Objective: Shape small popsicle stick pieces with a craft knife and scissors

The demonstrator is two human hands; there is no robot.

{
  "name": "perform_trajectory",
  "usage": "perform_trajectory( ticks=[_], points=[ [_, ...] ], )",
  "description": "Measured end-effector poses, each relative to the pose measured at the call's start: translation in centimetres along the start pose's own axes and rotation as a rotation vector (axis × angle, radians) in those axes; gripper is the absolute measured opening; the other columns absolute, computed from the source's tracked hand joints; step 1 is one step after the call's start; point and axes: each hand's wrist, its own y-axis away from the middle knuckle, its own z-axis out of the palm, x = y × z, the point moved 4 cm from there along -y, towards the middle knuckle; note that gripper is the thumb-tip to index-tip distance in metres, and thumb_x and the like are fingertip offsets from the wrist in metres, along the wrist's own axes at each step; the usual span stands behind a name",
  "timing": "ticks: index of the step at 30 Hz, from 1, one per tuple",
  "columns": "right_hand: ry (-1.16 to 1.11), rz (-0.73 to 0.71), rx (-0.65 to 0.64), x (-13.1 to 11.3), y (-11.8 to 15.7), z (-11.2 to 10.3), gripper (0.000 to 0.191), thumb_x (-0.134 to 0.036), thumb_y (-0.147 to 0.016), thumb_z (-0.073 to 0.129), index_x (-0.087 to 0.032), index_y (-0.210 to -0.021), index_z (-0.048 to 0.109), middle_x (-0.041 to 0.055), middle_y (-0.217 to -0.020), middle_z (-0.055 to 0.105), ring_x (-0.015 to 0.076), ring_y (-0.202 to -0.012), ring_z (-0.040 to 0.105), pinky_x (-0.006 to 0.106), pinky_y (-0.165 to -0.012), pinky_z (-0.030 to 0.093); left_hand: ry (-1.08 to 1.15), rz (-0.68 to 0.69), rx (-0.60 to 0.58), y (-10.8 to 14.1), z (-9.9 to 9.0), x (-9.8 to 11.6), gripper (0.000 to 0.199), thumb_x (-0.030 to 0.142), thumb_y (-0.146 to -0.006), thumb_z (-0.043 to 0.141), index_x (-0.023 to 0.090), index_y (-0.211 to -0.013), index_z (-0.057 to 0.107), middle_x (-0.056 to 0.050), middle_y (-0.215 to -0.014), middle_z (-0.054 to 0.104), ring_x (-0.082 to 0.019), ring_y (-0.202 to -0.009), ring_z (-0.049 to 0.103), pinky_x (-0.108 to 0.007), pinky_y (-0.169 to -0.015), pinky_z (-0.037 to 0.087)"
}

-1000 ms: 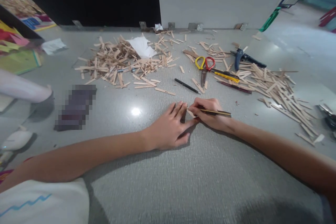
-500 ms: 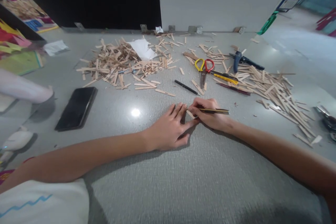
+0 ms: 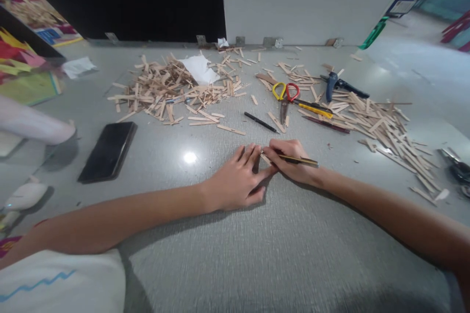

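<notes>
L. hand (image 3: pixel 238 181), fingers extended, steadies small wooden stick (image 3: pixel 266 159) betw. both hands' fingertips; R. hand (image 3: pixel 293 164) fingers grip pencil (image 3: pixel 301 160), its rear end tipped slightly nearer wrist vs. a moment ago: stick work prob. ongoing.

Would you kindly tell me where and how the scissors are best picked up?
I would take the scissors by the loops, from above and a little from the left. The loops lie side by side at the far end, while the blades point toward the camera, and a yellow-and-black tool lies close on the right.
</notes>
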Motion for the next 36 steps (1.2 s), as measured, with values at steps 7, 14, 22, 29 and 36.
perform_trajectory(
  ticks=[7,14,22,29,36],
  points=[
    [0.065,-0.068,0.000,-0.55,0.21,-0.16,0.047,-0.046,-0.113,0.043,-0.026,-0.071,0.034,-0.0071,-0.059,0.036,0.0106,-0.051,0.034,0.028,-0.051,0.029,-0.025,-0.007,-0.007,-0.08,-0.11,0.11,0.064,0.044,-0.106,0.055,0.019,-0.164,0.043,-0.029,-0.162,0.047,-0.050,-0.152,0.042,-0.067,-0.118,0.037],
    [0.127,-0.126,0.004,-0.70,0.57,-0.23,0.040,-0.034,-0.111,0.044,-0.026,-0.072,0.036,-0.0065,-0.060,0.040,0.0111,-0.051,0.037,0.028,-0.053,0.031,-0.063,-0.020,-0.001,-0.06,-0.35,0.19,0.060,0.044,-0.107,0.053,0.020,-0.161,0.048,-0.027,-0.159,0.051,-0.049,-0.152,0.043,-0.065,-0.117,0.038],
    [0.161,-0.140,-0.003,-0.64,0.68,-0.26,0.039,-0.032,-0.110,0.043,-0.025,-0.071,0.036,-0.0055,-0.059,0.041,0.0113,-0.050,0.038,0.028,-0.051,0.030,-0.052,-0.022,0.012,-0.09,-0.54,0.25,0.060,0.038,-0.108,0.053,0.020,-0.164,0.045,-0.027,-0.160,0.051,-0.048,-0.152,0.044,-0.064,-0.117,0.037],
    [0.174,-0.174,-0.011,-0.59,0.84,-0.31,0.040,-0.031,-0.110,0.043,-0.025,-0.071,0.039,-0.0053,-0.059,0.042,0.0111,-0.050,0.037,0.029,-0.051,0.029,-0.094,-0.022,-0.010,-0.03,-0.56,0.17,0.064,0.042,-0.108,0.054,0.022,-0.166,0.040,-0.027,-0.159,0.052,-0.046,-0.153,0.043,-0.061,-0.117,0.038],
    [0.174,-0.178,-0.006,-0.90,0.90,-0.41,0.042,-0.033,-0.111,0.042,-0.025,-0.070,0.037,-0.0059,-0.058,0.039,0.0105,-0.049,0.034,0.028,-0.051,0.028,-0.124,-0.014,-0.035,-0.10,-0.49,0.30,0.062,0.042,-0.108,0.055,0.021,-0.165,0.043,-0.029,-0.158,0.052,-0.047,-0.152,0.045,-0.063,-0.116,0.039]
  ],
)
